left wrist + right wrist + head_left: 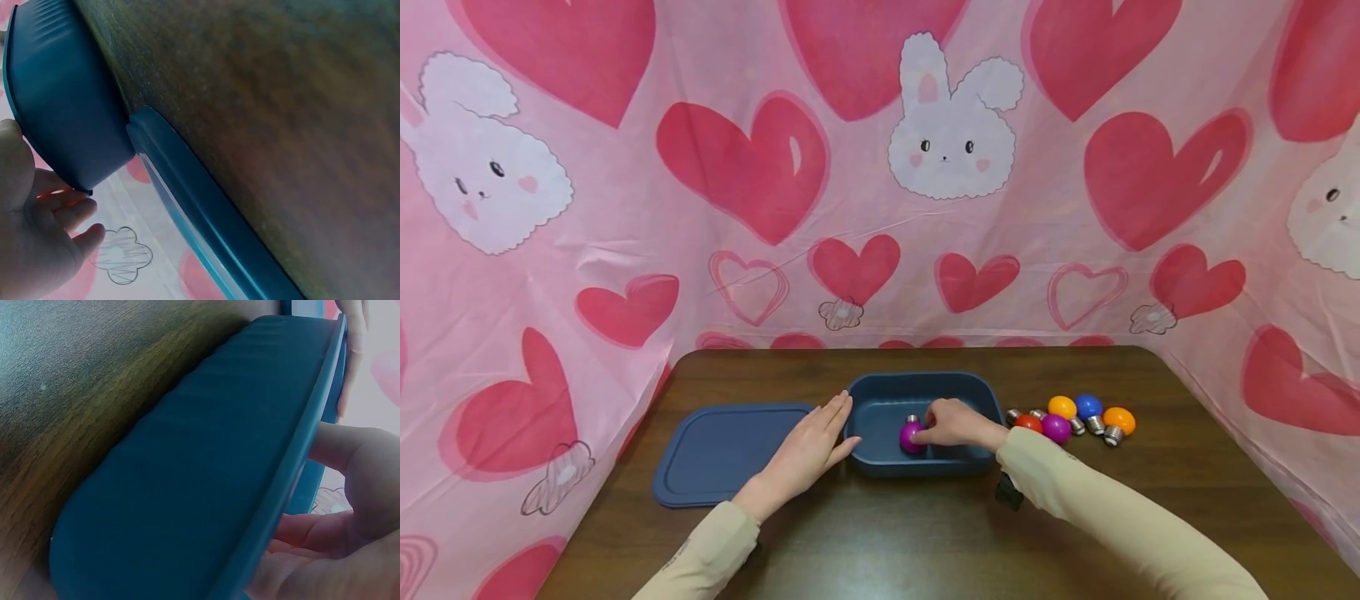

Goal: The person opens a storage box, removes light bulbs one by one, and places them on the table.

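A dark blue rectangular box point(917, 469) stands on the table. Inside it, toward the front, my right hand point(961, 423) holds a purple light bulb point(912, 438) between thumb and fingers; its silver screw base points to the back. From the right wrist camera, the box wall point(187, 444) hides the bulb and the fingertips of the right hand point(350, 531). My left hand point(811, 442), fingers straight, rests at the box's left rim. Seen from the left wrist, the fingers of that hand point(44, 225) lie along the rim.
To the left lies a flat blue lid point(722, 454), partly behind the left hand. Right of the box sits a cluster of bulbs: a red one point(1028, 422), a purple one point(1056, 429), a blue one point(1087, 407) and orange ones point(1119, 419). A heart-patterned cloth point(865, 208) hangs behind.
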The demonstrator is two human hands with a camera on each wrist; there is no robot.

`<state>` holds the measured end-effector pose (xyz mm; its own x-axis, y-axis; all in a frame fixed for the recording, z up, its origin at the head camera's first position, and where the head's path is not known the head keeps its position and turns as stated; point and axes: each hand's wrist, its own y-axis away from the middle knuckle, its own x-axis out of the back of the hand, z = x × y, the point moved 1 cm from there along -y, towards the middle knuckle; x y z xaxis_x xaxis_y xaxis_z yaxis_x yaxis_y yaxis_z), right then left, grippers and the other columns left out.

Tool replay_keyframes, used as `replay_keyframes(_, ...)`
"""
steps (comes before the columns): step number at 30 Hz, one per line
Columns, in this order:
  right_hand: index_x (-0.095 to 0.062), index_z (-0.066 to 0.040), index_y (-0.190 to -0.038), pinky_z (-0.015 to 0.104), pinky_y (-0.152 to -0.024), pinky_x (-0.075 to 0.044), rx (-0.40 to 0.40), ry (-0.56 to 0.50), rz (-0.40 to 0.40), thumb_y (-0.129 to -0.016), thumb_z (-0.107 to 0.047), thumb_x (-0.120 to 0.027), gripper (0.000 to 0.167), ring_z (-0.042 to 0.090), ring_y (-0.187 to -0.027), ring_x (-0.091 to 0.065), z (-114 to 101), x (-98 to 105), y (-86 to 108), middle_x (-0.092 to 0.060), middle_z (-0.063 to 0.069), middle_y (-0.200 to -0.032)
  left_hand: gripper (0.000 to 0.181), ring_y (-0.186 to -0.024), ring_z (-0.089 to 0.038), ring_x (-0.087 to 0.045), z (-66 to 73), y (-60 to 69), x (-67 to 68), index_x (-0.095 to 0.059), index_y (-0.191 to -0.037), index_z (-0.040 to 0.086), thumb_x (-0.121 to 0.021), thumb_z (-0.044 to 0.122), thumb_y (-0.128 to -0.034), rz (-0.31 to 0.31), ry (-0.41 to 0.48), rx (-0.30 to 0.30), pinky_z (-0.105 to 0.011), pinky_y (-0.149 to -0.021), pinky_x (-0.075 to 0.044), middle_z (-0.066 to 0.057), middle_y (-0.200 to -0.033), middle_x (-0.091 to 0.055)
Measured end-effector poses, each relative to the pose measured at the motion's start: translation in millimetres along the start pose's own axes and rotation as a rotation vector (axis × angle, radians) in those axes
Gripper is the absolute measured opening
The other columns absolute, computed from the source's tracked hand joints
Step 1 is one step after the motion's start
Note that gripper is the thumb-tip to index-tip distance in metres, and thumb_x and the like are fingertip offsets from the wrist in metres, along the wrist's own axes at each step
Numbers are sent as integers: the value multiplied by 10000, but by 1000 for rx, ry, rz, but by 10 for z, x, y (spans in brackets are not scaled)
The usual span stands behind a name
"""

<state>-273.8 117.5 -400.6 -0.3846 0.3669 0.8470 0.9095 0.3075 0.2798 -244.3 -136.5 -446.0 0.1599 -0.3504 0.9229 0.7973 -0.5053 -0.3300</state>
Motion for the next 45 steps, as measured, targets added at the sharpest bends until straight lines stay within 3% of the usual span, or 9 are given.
replay_keyframes(3, -720, -34, -892, 232, -581, -412, 8, 5, -5, -867, -340, -750, 308, 144, -656, -504, -12, -4, -14, -630, 35, -719, 669, -1406, -307, -477, 0, -1, -1, -441, -1468, -17, -615, 390, -967, 3, 3, 0, -509, -1132, -418, -183, -1538, -446)
replay_keyframes(12, -733, -41, -1015, 297, -716, -547, 29, -12, -25, -862, -291, -759, 294, 153, -760, -571, -39, -5, -23, -710, 53, -891, 670, -1410, -299, -474, -3, -9, -13, -440, -1472, -9, -612, 397, -967, 1, 0, -1, -503, -1133, -418, -169, -1543, -444)
replay_keyframes(33, -634, -51, -1019, 313, -740, -568, 69, -123, -23, -808, -211, -799, 312, 166, -841, -574, 37, 58, 47, -668, 63, -948, 669, -1413, -297, -471, -1, -17, -13, -441, -1473, -3, -616, 395, -965, -2, -2, 2, -498, -1139, -413, -164, -1545, -442)
replay_keyframes(45, -624, -68, -994, 302, -740, -570, 86, -162, 57, -767, -200, -828, 333, 163, -861, -565, 208, 128, 78, -658, 54, -948, 685, -1425, -279, -457, -10, 8, -19, -417, -1490, 6, -590, 424, -976, -22, -12, 12, -487, -1151, -401, -155, -1563, -417)
